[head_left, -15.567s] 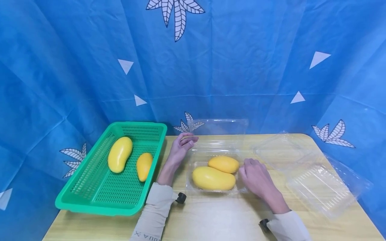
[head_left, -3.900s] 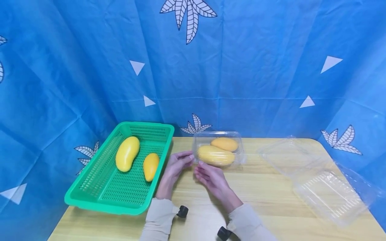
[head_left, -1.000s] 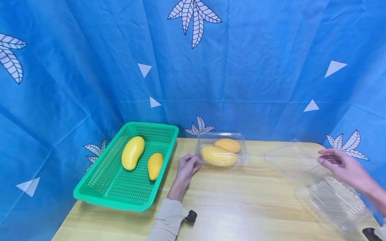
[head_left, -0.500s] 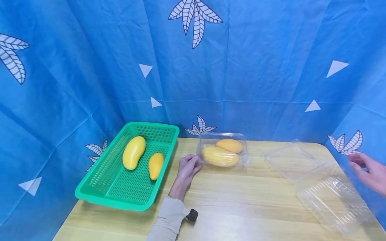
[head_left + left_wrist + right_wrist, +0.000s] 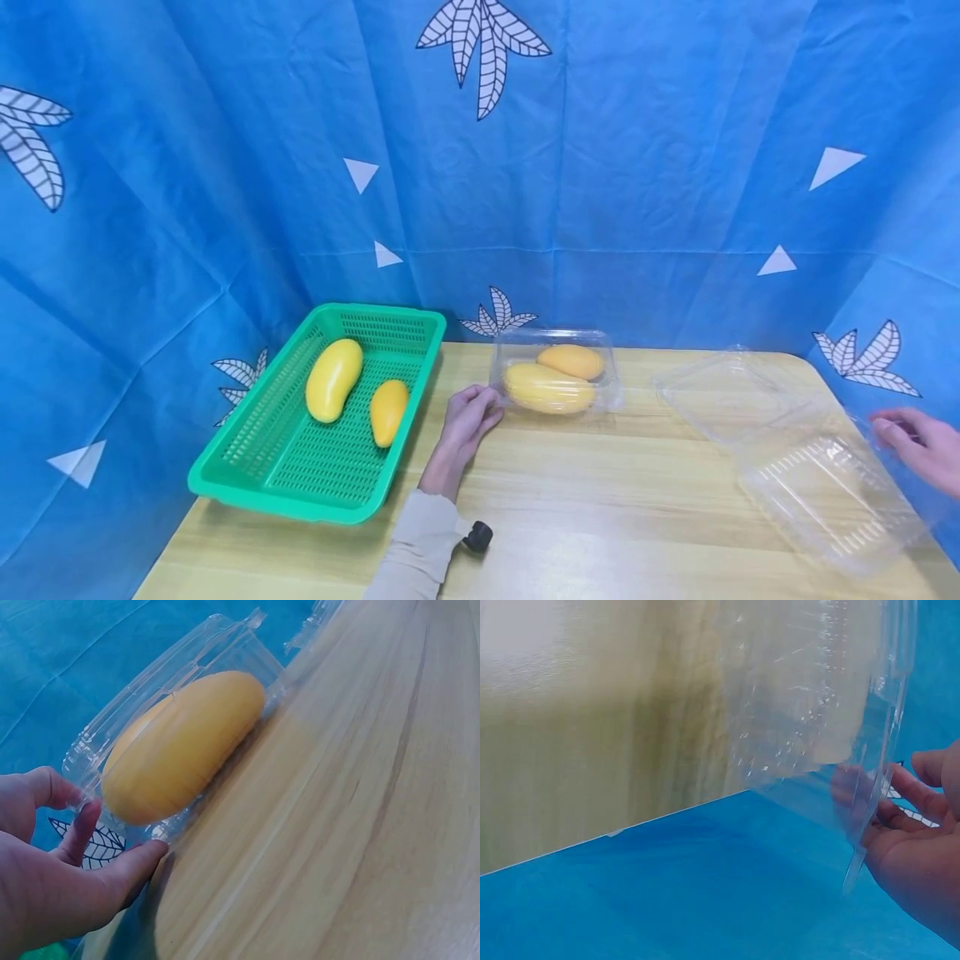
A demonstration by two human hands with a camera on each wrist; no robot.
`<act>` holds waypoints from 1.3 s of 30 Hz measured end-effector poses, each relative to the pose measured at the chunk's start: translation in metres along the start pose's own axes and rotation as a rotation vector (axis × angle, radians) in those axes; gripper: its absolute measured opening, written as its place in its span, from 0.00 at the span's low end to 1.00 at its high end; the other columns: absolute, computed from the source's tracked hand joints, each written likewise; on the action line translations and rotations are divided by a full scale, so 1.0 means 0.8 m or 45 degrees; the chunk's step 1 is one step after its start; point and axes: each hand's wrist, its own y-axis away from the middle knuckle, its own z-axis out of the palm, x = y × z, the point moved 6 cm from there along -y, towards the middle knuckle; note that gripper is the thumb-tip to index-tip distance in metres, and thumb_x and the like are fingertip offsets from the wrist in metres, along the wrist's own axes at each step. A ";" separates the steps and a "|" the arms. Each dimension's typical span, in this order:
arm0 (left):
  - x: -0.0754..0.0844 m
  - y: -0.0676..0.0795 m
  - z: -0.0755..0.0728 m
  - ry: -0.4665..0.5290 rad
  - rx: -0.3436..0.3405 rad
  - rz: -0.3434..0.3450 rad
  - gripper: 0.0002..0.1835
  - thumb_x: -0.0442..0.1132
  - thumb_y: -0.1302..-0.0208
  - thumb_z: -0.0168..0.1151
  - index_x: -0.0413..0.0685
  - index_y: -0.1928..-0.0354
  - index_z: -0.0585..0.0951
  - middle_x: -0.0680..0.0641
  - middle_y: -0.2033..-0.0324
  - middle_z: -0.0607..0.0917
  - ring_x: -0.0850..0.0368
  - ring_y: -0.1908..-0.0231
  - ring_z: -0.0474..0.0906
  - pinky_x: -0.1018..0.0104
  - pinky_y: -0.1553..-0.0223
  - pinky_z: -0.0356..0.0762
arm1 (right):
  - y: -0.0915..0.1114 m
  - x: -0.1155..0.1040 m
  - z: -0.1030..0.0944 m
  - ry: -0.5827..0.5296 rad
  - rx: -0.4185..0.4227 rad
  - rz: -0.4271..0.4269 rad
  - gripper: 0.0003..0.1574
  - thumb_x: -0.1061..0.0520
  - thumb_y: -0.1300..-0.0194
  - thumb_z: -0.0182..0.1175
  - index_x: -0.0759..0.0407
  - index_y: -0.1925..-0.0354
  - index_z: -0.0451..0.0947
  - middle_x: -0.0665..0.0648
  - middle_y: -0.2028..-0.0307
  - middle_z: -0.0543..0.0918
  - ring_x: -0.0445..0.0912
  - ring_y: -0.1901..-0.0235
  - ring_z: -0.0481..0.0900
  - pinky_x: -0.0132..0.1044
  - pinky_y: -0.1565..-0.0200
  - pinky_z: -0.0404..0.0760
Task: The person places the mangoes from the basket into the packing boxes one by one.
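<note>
Two yellow mangoes (image 5: 550,388) lie inside a closed clear plastic clamshell box (image 5: 611,392) near the table's back edge. My left hand (image 5: 467,425) pinches the box's near left corner; in the left wrist view the thumb (image 5: 139,862) is at the bottom edge and a finger is higher up the side. At the far right, my right hand (image 5: 918,450) holds the outer edge of an open, unfilled clamshell box (image 5: 821,492). The right wrist view shows its clear rim (image 5: 885,750) between the digits, some seen through the plastic.
A green perforated basket (image 5: 431,367) stands on the left with two mangoes (image 5: 333,380) inside. The wooden table (image 5: 600,508) ends at a blue patterned curtain (image 5: 637,167) behind and to the right. A clear lid-like panel (image 5: 723,396) lies back right.
The mango-filled box was closed and moved back earlier. My right hand left it, went right past the open box, then came down onto its outer edge. My left hand stays at the corner.
</note>
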 end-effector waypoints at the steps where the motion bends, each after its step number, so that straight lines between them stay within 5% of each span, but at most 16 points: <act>1: 0.000 0.000 0.001 -0.006 -0.012 -0.001 0.05 0.27 0.40 0.59 0.42 0.70 0.75 0.34 0.40 0.74 0.47 0.48 0.77 0.55 0.40 0.79 | 0.003 -0.001 0.000 -0.002 0.009 -0.008 0.22 0.62 0.19 0.46 0.87 0.53 0.69 0.67 0.74 0.79 0.26 0.78 0.64 0.32 0.79 0.71; 5: -0.001 0.000 0.003 -0.009 -0.046 -0.008 0.06 0.27 0.40 0.58 0.43 0.71 0.74 0.33 0.39 0.72 0.47 0.48 0.76 0.53 0.38 0.77 | 0.015 -0.001 0.005 -0.042 0.040 -0.065 0.20 0.65 0.20 0.45 0.88 0.57 0.71 0.53 0.78 0.77 0.30 0.80 0.66 0.30 0.81 0.71; 8: 0.000 -0.001 0.002 -0.006 -0.052 -0.023 0.05 0.27 0.40 0.58 0.43 0.70 0.74 0.34 0.40 0.72 0.48 0.48 0.75 0.53 0.38 0.77 | 0.023 0.001 0.009 -0.208 0.066 -0.116 0.15 0.71 0.23 0.46 0.86 0.62 0.73 0.38 0.79 0.76 0.28 0.80 0.70 0.26 0.81 0.73; 11: 0.001 -0.003 0.002 -0.019 -0.051 -0.024 0.04 0.27 0.41 0.58 0.42 0.69 0.74 0.35 0.41 0.73 0.49 0.49 0.77 0.54 0.39 0.78 | 0.034 0.002 0.013 -0.402 0.093 -0.180 0.19 0.74 0.25 0.48 0.61 0.64 0.82 0.29 0.76 0.77 0.26 0.78 0.74 0.22 0.80 0.75; 14: 0.002 -0.005 0.002 -0.020 -0.050 -0.022 0.04 0.27 0.41 0.58 0.42 0.70 0.75 0.35 0.42 0.74 0.50 0.52 0.78 0.55 0.40 0.79 | 0.047 0.001 0.018 -0.492 0.088 -0.208 0.28 0.74 0.26 0.49 0.40 0.63 0.78 0.31 0.74 0.79 0.28 0.77 0.77 0.21 0.79 0.75; 21: -0.002 -0.006 0.004 -0.012 -0.067 -0.027 0.06 0.27 0.42 0.59 0.43 0.73 0.75 0.32 0.34 0.72 0.49 0.48 0.78 0.54 0.40 0.79 | 0.074 -0.006 0.029 -0.365 -0.005 -0.116 0.08 0.70 0.22 0.47 0.72 0.62 0.70 0.33 0.73 0.79 0.30 0.76 0.77 0.24 0.77 0.76; 29: -0.010 -0.008 0.019 0.022 -0.042 -0.041 0.06 0.27 0.42 0.58 0.44 0.72 0.74 0.34 0.39 0.74 0.44 0.43 0.77 0.53 0.38 0.78 | 0.104 -0.016 0.023 -0.087 0.048 -0.131 0.15 0.65 0.23 0.49 0.49 0.67 0.71 0.32 0.73 0.76 0.26 0.72 0.71 0.19 0.72 0.63; 39: -0.009 -0.021 0.042 0.037 -0.015 -0.031 0.09 0.26 0.43 0.56 0.45 0.75 0.70 0.37 0.43 0.73 0.44 0.44 0.76 0.56 0.40 0.79 | 0.118 -0.029 0.024 0.094 -0.029 -0.128 0.15 0.64 0.24 0.47 0.49 0.69 0.69 0.37 0.76 0.65 0.29 0.75 0.61 0.31 0.75 0.61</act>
